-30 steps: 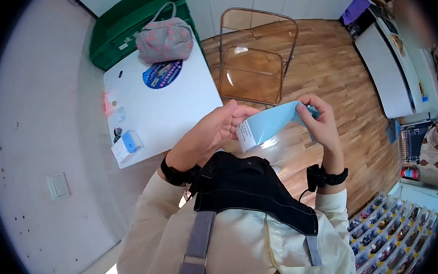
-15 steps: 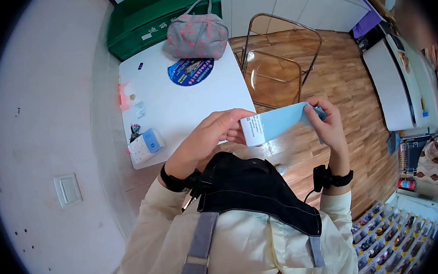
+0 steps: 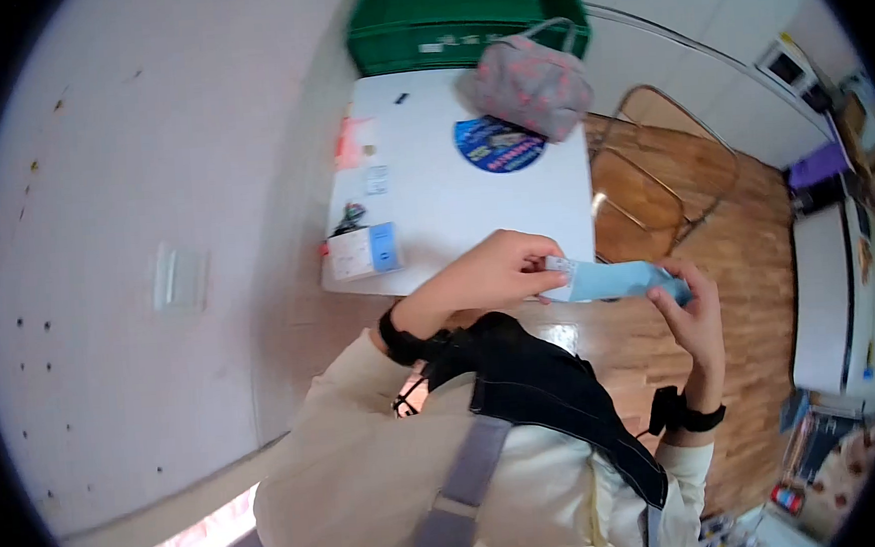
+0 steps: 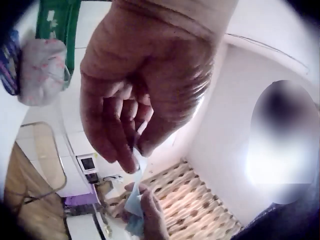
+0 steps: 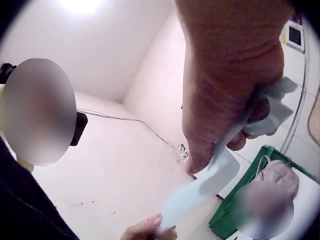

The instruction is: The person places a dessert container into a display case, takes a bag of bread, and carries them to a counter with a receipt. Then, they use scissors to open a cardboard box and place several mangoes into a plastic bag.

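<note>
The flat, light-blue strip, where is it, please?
In the head view, the light-blue strip is right of centre, held between left hand and right hand.

A green crate (image 3: 393,44) is located at the far end of the white counter (image 3: 454,217). A gray bag (image 3: 536,82) adjoins a blue mat (image 3: 498,149); a box (image 3: 361,252) occupies the near left corner. A chair (image 3: 625,197) stands to the right.
</note>
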`<state>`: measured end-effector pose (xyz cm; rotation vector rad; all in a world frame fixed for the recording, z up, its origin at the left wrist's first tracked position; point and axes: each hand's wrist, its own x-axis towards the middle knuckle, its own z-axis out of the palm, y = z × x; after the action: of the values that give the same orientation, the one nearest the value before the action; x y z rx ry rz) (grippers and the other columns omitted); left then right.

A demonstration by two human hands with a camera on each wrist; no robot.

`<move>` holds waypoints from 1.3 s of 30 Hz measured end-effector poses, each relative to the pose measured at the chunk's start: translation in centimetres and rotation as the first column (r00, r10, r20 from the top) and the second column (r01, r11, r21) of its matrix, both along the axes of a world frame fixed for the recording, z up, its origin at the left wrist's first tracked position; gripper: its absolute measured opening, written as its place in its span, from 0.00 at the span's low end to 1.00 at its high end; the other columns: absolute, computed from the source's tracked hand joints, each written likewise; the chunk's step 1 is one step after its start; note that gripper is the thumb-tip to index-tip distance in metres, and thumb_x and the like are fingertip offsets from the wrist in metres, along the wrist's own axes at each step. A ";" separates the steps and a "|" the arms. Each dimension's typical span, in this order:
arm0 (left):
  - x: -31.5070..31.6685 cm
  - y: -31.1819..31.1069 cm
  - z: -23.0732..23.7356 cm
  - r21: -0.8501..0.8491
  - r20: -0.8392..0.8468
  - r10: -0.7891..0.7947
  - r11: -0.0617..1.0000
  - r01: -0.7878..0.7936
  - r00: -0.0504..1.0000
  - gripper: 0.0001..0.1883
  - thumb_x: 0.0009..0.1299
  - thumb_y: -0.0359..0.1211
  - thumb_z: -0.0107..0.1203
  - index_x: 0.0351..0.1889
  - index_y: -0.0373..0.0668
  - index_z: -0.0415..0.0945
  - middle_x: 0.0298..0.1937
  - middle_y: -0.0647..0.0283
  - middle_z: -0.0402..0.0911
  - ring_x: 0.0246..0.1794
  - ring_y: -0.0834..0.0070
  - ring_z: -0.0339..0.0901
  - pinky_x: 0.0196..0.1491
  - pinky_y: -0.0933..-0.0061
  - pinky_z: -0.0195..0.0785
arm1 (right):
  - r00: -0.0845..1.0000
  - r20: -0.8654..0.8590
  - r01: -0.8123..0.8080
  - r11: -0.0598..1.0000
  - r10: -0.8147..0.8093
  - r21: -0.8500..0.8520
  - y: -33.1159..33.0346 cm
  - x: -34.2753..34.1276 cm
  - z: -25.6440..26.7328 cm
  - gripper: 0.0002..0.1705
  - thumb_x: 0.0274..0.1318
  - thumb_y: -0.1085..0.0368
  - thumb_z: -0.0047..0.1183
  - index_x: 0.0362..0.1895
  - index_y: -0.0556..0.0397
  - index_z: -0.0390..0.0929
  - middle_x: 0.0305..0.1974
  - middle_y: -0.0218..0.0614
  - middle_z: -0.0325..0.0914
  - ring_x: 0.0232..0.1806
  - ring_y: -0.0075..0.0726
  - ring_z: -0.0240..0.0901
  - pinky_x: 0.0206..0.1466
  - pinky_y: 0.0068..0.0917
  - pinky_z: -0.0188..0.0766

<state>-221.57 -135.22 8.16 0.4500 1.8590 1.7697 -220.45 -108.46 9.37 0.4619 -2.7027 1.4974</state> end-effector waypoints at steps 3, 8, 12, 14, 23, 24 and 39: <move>0.4 -1.0 -0.8 -0.169 -0.089 0.028 0.985 -0.042 0.996 0.11 0.61 0.33 0.54 0.37 0.37 0.72 0.26 0.66 0.76 0.28 0.81 0.72 0.34 0.78 0.66 | 0.985 0.087 -0.160 0.973 0.147 0.168 -1.7 -0.6 -0.2 0.08 0.46 0.65 0.55 0.29 0.55 0.75 0.20 0.38 0.73 0.20 0.29 0.68 0.24 0.21 0.62; 0.5 -3.4 -3.7 -0.292 -0.244 -0.054 0.956 -0.021 0.968 0.13 0.61 0.33 0.53 0.43 0.41 0.71 0.35 0.64 0.77 0.35 0.79 0.71 0.39 0.76 0.65 | 0.978 0.040 -0.208 0.946 0.205 0.248 -3.8 -1.8 -1.9 0.06 0.47 0.64 0.53 0.29 0.53 0.75 0.19 0.42 0.72 0.19 0.42 0.70 0.22 0.27 0.64; -3.8 -11.9 -9.6 -0.209 -0.353 0.427 0.831 -0.515 0.832 0.26 0.60 0.34 0.53 0.57 0.40 0.59 0.57 0.58 0.65 0.53 0.70 0.65 0.47 0.72 0.65 | 0.982 -0.005 -0.178 0.932 0.189 0.315 -4.3 -2.6 -2.2 0.06 0.47 0.63 0.54 0.29 0.51 0.75 0.19 0.42 0.71 0.18 0.42 0.70 0.21 0.29 0.63; -8.2 -17.8 -13.7 -0.282 -0.106 0.785 0.565 -0.776 0.610 0.28 0.57 0.35 0.54 0.55 0.36 0.60 0.54 0.54 0.67 0.51 0.66 0.67 0.47 0.70 0.65 | 0.984 -0.031 -0.159 0.937 0.177 0.310 -3.6 -2.7 -2.9 0.07 0.46 0.63 0.54 0.29 0.51 0.76 0.18 0.43 0.71 0.18 0.43 0.69 0.21 0.29 0.63; -14.2 -20.5 -20.9 -0.930 -0.290 0.705 -0.048 -0.364 0.647 0.31 0.48 0.47 0.54 0.50 0.43 0.67 0.53 0.54 0.67 0.56 0.55 0.62 0.54 0.50 0.54 | 0.965 0.233 0.055 0.964 -0.118 0.261 2.9 2.2 -5.2 0.07 0.47 0.65 0.55 0.30 0.55 0.75 0.20 0.41 0.71 0.18 0.33 0.67 0.22 0.25 0.62; -14.4 -19.3 -21.0 -0.936 -0.313 0.681 -0.100 -0.339 0.662 0.26 0.51 0.44 0.52 0.48 0.43 0.68 0.52 0.56 0.68 0.54 0.56 0.64 0.53 0.50 0.55 | 0.957 0.240 0.095 0.958 -0.162 0.270 3.9 3.1 -5.0 0.07 0.47 0.65 0.55 0.30 0.55 0.75 0.20 0.41 0.71 0.18 0.33 0.67 0.22 0.25 0.62; -6.7 20.1 -1.2 0.147 -0.466 -0.567 0.708 0.691 0.680 0.11 0.59 0.39 0.51 0.22 0.42 0.74 0.62 0.51 0.55 0.65 0.56 0.44 0.64 0.59 0.29 | 0.941 0.303 0.311 0.727 -0.147 -0.612 17.8 13.0 -2.3 0.08 0.48 0.64 0.56 0.30 0.54 0.76 0.28 0.26 0.73 0.31 0.18 0.66 0.33 0.16 0.62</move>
<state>-228.24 -115.13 7.00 1.4850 1.3559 1.5212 -207.43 -90.68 7.06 -0.0949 -2.0206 2.3586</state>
